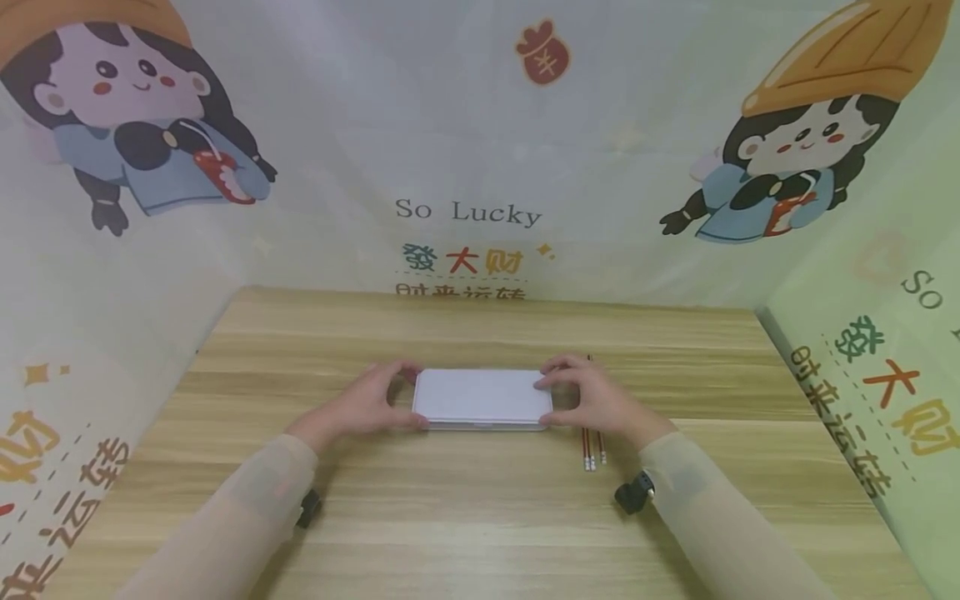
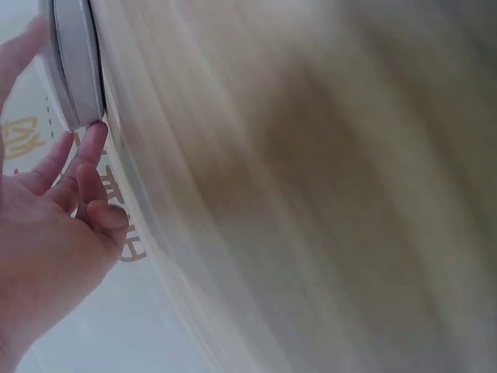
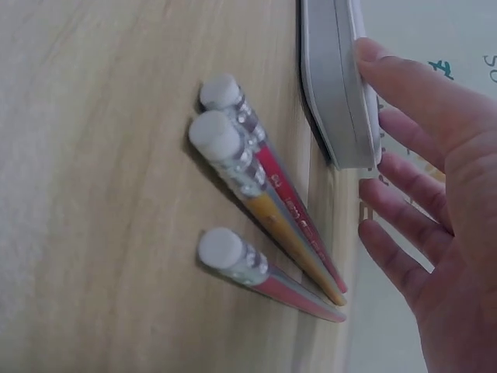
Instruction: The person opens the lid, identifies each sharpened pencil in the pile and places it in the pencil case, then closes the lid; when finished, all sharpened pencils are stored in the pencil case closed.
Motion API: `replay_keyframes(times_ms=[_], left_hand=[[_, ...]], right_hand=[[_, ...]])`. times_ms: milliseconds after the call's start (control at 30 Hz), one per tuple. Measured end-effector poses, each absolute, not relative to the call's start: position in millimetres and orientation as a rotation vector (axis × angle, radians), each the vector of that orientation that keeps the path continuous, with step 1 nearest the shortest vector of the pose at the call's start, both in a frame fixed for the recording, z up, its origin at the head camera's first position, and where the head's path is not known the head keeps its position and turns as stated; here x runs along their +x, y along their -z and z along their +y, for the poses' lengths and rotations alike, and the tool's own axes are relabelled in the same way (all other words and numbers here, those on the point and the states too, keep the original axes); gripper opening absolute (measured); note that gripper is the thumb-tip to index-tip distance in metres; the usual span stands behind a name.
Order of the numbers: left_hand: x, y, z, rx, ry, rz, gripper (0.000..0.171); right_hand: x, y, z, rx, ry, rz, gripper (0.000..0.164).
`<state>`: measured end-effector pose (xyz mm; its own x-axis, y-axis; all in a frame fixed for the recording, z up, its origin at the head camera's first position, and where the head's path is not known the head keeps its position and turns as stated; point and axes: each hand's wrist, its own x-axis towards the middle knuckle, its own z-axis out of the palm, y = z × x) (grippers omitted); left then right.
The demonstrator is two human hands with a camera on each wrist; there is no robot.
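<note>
A closed white pencil case (image 1: pixel 483 396), long and flat with rounded corners, lies on the wooden table in the head view. My left hand (image 1: pixel 363 400) holds its left end, thumb at the front corner and fingers at the back. At the opposite end, my right hand (image 1: pixel 600 400) grips the case, its thumb near the front corner. In the right wrist view the right thumb (image 3: pixel 380 58) touches the lid edge. Three eraser-tipped pencils (image 1: pixel 587 454) lie just right of the case, partly under the right hand; one looks yellow (image 3: pixel 283 225), the others red.
The wooden table (image 1: pixel 480 525) has its back edge against a printed cloth (image 1: pixel 465 150), which also hangs along both sides. Small black wrist cameras (image 1: pixel 634 493) sit below each wrist.
</note>
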<state>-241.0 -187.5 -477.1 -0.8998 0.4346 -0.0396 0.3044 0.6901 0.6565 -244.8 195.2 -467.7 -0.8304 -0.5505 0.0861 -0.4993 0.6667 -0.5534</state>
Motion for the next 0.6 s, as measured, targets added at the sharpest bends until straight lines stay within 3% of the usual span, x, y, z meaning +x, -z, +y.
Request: replay_keyframes(times_ms=[467, 600], left_hand=[[-237.9, 472.2, -181.5, 0.597, -0.947, 2.736, 0.094], [-231.5, 465.6, -184.2, 0.571, -0.948, 2.801, 0.088]], right_hand=[[-241.8, 458.5, 192.7, -0.898, 0.741, 2.795, 0.055], [-236.2, 459.1, 193.6, -0.807, 0.721, 2.902, 0.056]])
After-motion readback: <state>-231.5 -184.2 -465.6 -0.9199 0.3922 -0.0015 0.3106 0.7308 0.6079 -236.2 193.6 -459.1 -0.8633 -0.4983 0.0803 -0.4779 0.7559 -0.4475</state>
